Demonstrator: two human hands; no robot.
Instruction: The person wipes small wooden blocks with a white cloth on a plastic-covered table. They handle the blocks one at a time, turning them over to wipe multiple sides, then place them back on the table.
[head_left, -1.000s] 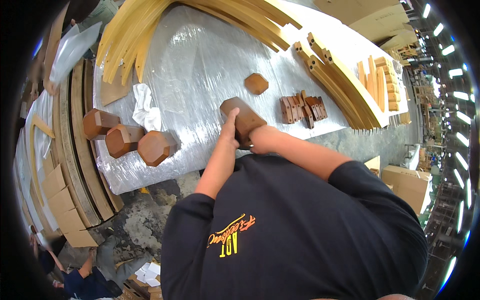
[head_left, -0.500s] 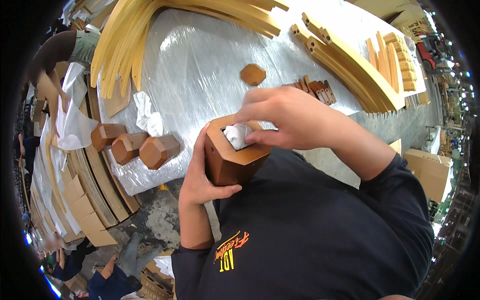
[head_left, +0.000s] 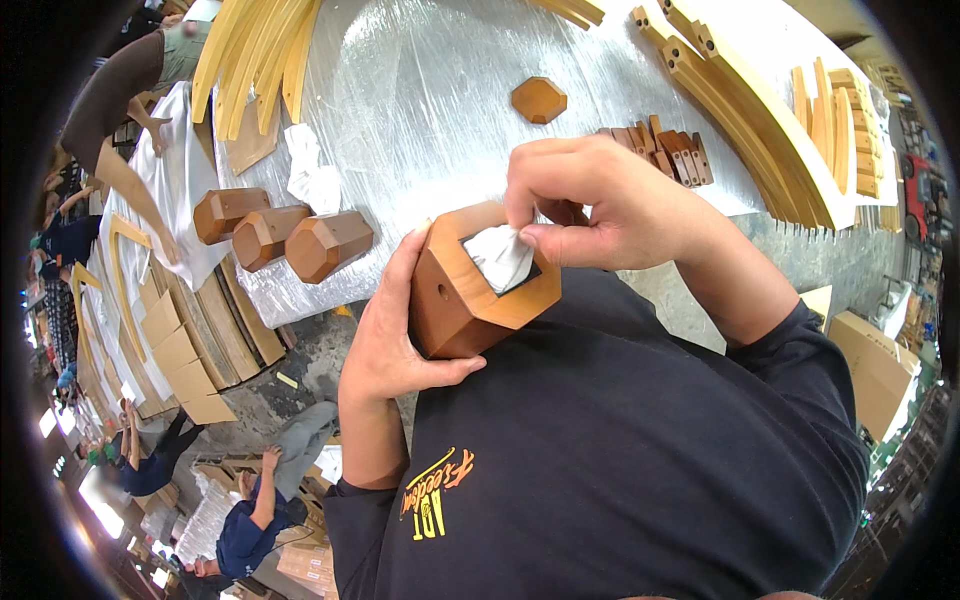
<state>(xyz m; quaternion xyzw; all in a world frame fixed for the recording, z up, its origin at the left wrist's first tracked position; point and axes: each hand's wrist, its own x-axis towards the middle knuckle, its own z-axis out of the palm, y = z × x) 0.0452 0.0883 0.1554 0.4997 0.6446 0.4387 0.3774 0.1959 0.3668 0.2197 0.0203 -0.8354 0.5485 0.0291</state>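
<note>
My left hand (head_left: 392,335) is wrapped round the side of a brown eight-sided wooden block (head_left: 452,298), which is tilted up against my body. A square hole in its top face holds a bunched white cloth (head_left: 499,258). Thumb and forefinger of my right hand (head_left: 590,200) pinch a peak of that cloth just above the hole. How deep the cloth goes is hidden. Farther off on the plastic-covered table (head_left: 420,100) lies a flat brown eight-sided wooden piece (head_left: 539,100).
Three similar wooden blocks (head_left: 328,246) lie at the left table edge beside a crumpled white cloth (head_left: 312,170). Curved pale wooden parts (head_left: 755,125) and small brown wooden pieces (head_left: 670,152) lie at the right. Another person's arm (head_left: 130,185) reaches in at the far left.
My right fingers have closed on the cloth and drawn a peak of it up out of the hole. The block has shifted slightly to the right, and the view has turned a little.
</note>
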